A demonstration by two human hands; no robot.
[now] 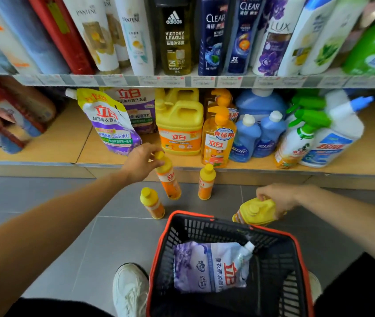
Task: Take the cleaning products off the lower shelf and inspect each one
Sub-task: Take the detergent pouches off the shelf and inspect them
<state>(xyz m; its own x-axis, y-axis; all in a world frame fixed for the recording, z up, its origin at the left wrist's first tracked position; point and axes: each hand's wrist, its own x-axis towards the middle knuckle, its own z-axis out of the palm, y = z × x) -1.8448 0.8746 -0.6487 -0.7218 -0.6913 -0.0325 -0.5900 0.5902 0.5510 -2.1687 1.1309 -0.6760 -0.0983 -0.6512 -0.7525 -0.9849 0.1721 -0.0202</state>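
Curling round the yellow cap of a small orange bottle [169, 179], the left grip [139, 163] holds it tilted just in front of the near edge of the lower shelf [44, 147]. The right grip [278, 196] is wrapped round the handle of a yellow jug [256, 211], held at the far right corner of the basket [158, 248]. A second orange bottle [152, 203] and a third orange bottle [206, 183] stand upright and apart on the grey tile floor [67, 225], between the shelf edge and the basket. A purple pouch [207, 267] lies inside the basket. Jugs and spray bottles crowd the shelf's right half.
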